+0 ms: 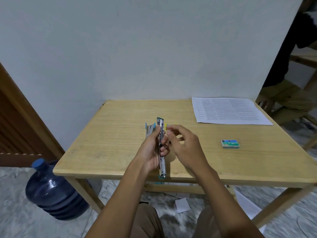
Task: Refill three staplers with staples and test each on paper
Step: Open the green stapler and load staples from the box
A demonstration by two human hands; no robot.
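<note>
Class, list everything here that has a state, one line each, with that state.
Green stapler: swung open, gripped in left hand.
Right hand: beside it, fingers curled; contents unclear.
Blue stapler: lying on table, untouched.
Yellow stapler: on table, mostly hidden.
Staple box: flat on table, looks closed.
Paper: flat, far right corner.
Water jug: upright, capped.

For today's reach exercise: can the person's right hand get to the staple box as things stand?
Probably yes: only bare table lies between the right hand and the staple box to its right.
</note>
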